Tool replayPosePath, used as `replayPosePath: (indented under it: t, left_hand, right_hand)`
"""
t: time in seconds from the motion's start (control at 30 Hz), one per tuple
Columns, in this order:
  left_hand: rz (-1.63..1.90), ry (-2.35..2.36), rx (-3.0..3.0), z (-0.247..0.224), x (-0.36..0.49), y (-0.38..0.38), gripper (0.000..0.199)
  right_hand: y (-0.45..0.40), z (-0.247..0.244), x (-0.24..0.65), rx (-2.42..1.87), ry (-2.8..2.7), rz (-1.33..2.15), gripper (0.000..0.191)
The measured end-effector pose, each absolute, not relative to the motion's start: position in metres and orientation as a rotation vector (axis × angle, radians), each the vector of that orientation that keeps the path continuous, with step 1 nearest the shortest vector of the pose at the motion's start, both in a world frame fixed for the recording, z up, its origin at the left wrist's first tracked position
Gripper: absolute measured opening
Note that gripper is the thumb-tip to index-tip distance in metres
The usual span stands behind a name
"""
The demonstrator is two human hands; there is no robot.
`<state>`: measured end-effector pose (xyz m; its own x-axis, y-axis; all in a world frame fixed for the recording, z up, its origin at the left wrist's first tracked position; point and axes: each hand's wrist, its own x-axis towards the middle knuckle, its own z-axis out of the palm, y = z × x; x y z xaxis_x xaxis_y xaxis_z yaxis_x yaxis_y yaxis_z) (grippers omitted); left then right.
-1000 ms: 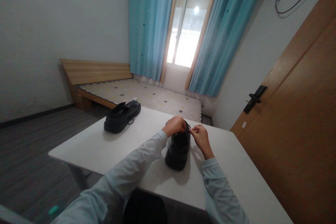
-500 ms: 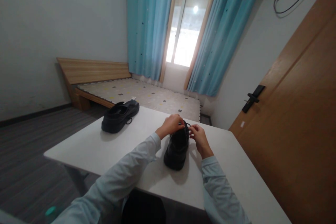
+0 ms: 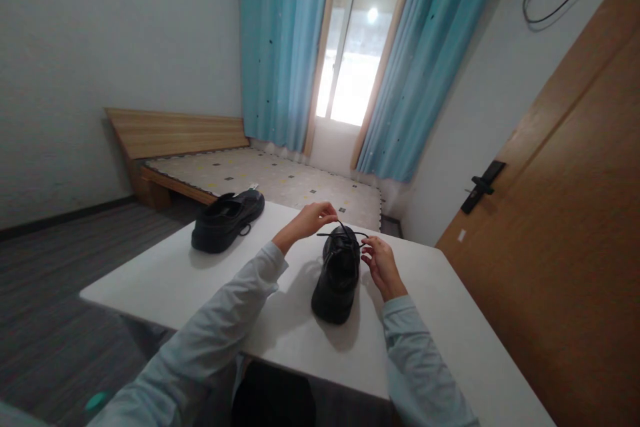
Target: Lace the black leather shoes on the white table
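Observation:
A black shoe (image 3: 336, 283) stands on the white table (image 3: 450, 320), its heel toward me and its toe pointing away. Above its far left side, my left hand (image 3: 316, 215) pinches a black shoelace (image 3: 343, 227) that runs down to the shoe. On the right side, my right hand (image 3: 381, 261) has its thumb and finger closed on another part of the lace. A loose lace end sticks out to the left over the shoe. The second black shoe (image 3: 220, 230) rests on the table's far left part, with a small lace loop beside it.
Beyond the table is a bed (image 3: 300, 180) with a patterned mattress and wooden headboard (image 3: 180, 133). Blue curtains (image 3: 285, 47) hang by the window. A brown door (image 3: 560, 213) with a black handle (image 3: 483, 187) is at the right.
My left hand has moved up and to the left, away from the shoe, drawing the lace with it. My right hand has stayed almost in place.

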<state>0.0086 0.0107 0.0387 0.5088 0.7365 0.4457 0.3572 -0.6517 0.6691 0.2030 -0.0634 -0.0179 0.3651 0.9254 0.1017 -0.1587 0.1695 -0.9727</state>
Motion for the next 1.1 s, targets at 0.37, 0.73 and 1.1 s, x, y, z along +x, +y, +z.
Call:
replayPosePath:
  t: [0.37, 0.73, 1.1]
  left_hand:
    - [1.218, 0.687, 1.619, 0.021, -0.008, 0.027, 0.025]
    - [1.279, 0.403, 1.385, 0.021, -0.007, 0.016, 0.031]
    - [1.402, 0.376, 1.152, 0.022, -0.019, 0.020, 0.033]
  right_hand:
    - [-0.057, -0.023, 0.214, -1.047, -0.792, 0.826, 0.014]
    - [-0.060, -0.023, 0.221, -1.288, -1.011, 0.750, 0.027]
    - [-0.059, -0.025, 0.218, -1.170, -0.969, 0.896, 0.009]
